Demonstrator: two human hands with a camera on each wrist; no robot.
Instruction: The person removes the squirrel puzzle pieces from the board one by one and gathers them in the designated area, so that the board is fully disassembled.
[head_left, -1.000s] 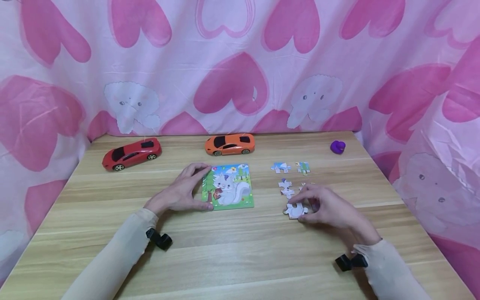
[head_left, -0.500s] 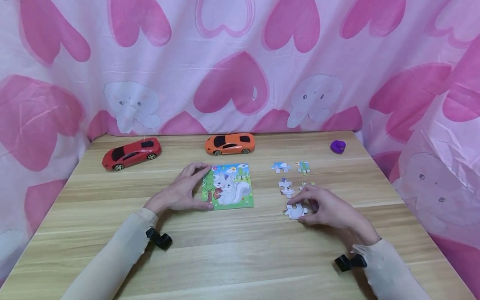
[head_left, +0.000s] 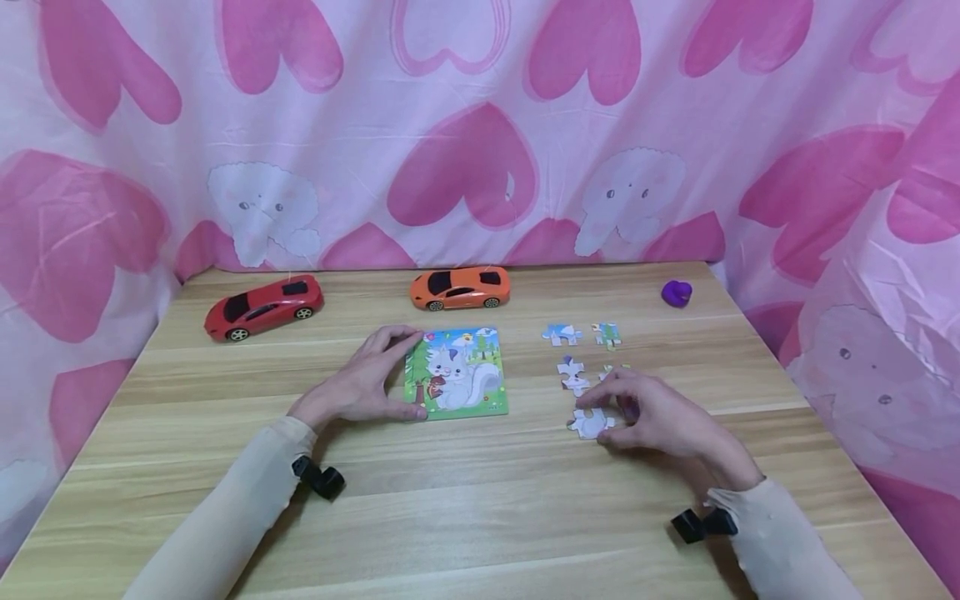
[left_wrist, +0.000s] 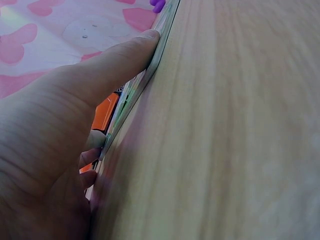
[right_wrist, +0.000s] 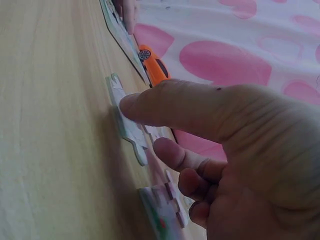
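almost nothing has changed over the last second from where i sit: my right hand (head_left: 660, 417) has only crept a touch toward 9 o'clock on the white puzzle piece (head_left: 590, 423), and the piece is still flat on the table (head_left: 480, 517). so i judge the pick-up is still being settled, not yet made.

my left hand (head_left: 358, 385) stays at 9 o'clock of the puzzle board (head_left: 457, 372), thumb and fingers curled round its left edge, bracing it. the left wrist view shows the thumb pressed on the thin edge of the board (left_wrist: 150, 75).

my right thumb and forefinger pinch the white piece at its 3 o'clock side; in the right wrist view the thumb tip sits on that piece (right_wrist: 127, 125), though the view is blurred, so i cannot be sure it is lifted at all.

the board is thin, flat card, glossy, printed with a white squirrel on green. the loose pieces are the same card with knobbed, notched outlines: one (head_left: 573, 377) at 12 o'clock of the held piece, two more (head_left: 561, 335) (head_left: 606, 334) farther up. the table is smooth pale wood grain. a red toy car (head_left: 263, 307) and an orange toy car (head_left: 460, 288) are hard shiny plastic.
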